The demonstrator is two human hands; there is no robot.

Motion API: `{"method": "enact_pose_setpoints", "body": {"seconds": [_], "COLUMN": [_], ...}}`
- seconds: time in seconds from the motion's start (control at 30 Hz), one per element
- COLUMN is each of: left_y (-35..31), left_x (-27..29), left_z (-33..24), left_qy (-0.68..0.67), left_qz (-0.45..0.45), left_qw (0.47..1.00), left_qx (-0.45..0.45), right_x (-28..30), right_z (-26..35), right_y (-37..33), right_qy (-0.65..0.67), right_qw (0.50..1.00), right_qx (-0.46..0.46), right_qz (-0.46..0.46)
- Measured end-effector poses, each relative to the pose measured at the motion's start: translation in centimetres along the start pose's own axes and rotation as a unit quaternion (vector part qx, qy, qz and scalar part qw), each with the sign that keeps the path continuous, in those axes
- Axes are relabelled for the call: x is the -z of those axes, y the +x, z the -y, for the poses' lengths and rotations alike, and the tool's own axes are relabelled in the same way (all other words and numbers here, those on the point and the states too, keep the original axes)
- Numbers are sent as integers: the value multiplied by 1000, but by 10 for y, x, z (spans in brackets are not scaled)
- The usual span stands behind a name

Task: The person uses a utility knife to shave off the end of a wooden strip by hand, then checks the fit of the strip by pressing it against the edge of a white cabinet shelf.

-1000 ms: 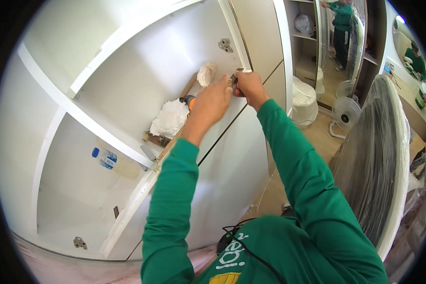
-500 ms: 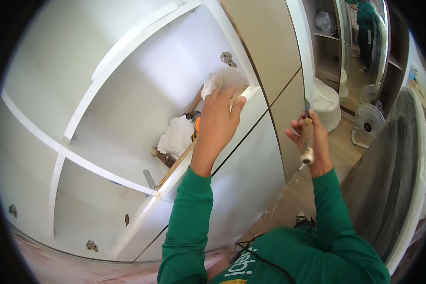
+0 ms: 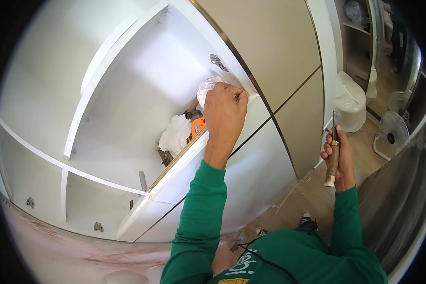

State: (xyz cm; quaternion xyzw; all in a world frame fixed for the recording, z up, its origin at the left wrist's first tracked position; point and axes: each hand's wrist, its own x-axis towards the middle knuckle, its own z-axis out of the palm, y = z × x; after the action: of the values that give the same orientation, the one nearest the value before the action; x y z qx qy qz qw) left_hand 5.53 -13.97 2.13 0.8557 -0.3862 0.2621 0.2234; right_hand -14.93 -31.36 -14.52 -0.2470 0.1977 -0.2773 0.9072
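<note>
My left hand (image 3: 225, 118) is at the far end of the white cabinet panel's bare wooden edge (image 3: 177, 163), its fingers curled and thumb and fingertips pressed together. Whatever lies in the pinch, if anything, is too small to make out. Off to the right, my right hand (image 3: 343, 158) grips a chisel (image 3: 332, 165) by its worn wooden handle, blade pointing up and away from me. Inside the cabinet, beyond the edge, lie an orange-and-black power tool (image 3: 197, 125) and a crumpled white bundle (image 3: 176, 135).
Metal hinges (image 3: 217, 62) are fixed inside the cabinet. Beige door panels (image 3: 270, 42) stand at the far side. A wrapped white stool-like object (image 3: 350, 102) and a fan (image 3: 393, 135) are on the wooden floor. A plastic-wrapped panel (image 3: 397, 213) leans at right.
My left hand has gone from loosely spread fingers over the edge to a pinch at its far end. My right hand, still holding the chisel, appears farther right; the view has also shifted.
</note>
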Motion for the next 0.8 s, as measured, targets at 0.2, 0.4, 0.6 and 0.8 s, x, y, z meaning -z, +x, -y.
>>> {"method": "enact_pose_setpoints", "body": {"seconds": [0.2, 0.4, 0.6, 0.8], "left_y": [-3, -80, -57, -60], "left_x": [10, 45, 30, -30], "left_z": [-18, -69, -39, -29], "left_qy": [-108, -161, -50, 151], "left_qz": [10, 296, 20, 4], "left_qw": [994, 936, 985, 981], "left_qx": [14, -106, -163, -121], "right_x": [18, 40, 28, 16], "right_z": [4, 12, 17, 18], "right_y": [5, 9, 5, -2], "right_qy": [-14, -24, -47, -50], "right_qw": [1000, 998, 997, 997], "right_qx": [2, 37, 54, 65], "right_qz": [10, -33, -29, 12]}}
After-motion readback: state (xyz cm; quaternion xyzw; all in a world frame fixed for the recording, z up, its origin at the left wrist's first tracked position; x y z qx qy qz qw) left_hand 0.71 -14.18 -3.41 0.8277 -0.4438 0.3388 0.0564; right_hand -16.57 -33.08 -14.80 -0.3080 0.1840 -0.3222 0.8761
